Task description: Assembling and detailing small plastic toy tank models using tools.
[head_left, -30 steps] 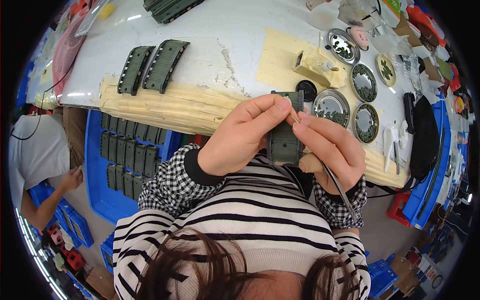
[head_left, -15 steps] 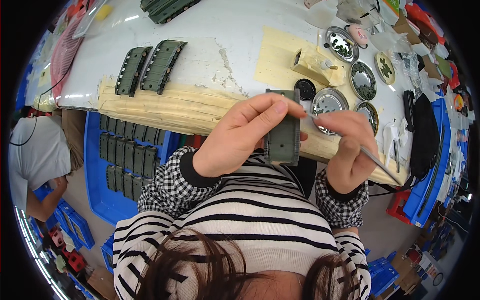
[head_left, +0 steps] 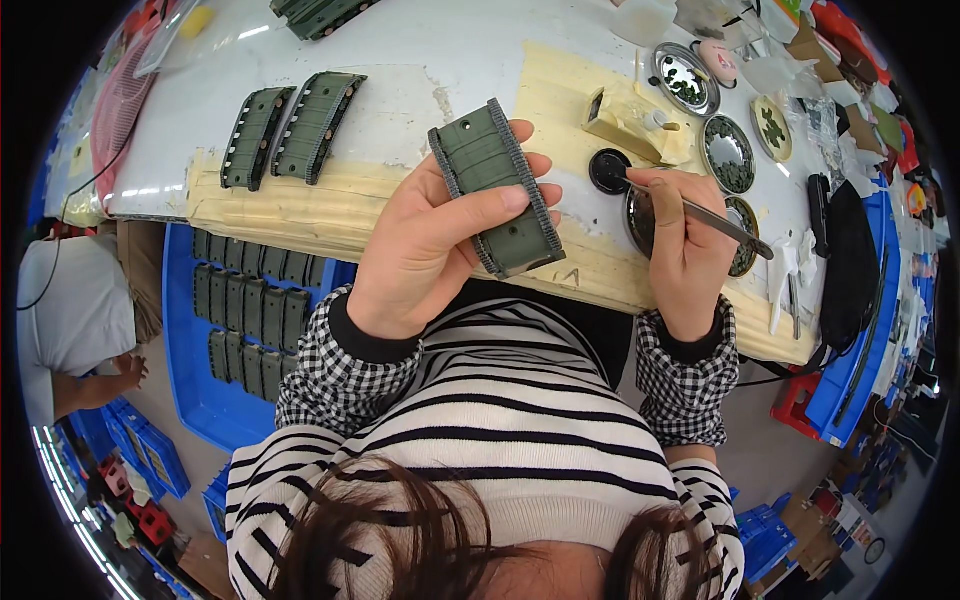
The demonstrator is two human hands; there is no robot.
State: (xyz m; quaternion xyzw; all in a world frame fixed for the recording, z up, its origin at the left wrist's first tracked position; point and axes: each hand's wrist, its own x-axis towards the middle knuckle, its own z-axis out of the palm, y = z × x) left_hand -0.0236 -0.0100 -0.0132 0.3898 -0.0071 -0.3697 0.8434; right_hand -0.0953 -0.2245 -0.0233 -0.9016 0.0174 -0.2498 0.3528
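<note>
My left hand is wrapped round a green model tank hull, thumb across its ribbed face and fingertips showing past its right edge. Dark toothed tracks run along both long sides, and the piece leans to the left. In my right hand a pair of metal tweezers is pinched between thumb and fingers. Their tips point into a small round black dish; whether they grip anything is too small to tell. Part of a silver dish with small parts is hidden behind my right hand.
Two more green hulls lie at the table's left. A blue crate below holds several rows of them. Round dishes of small green parts and a cream block stand at right. Another person is at far left.
My left hand has turned the hull face up and moved it left, away from the right hand. The tweezers have gone from the hull to the black dish.
</note>
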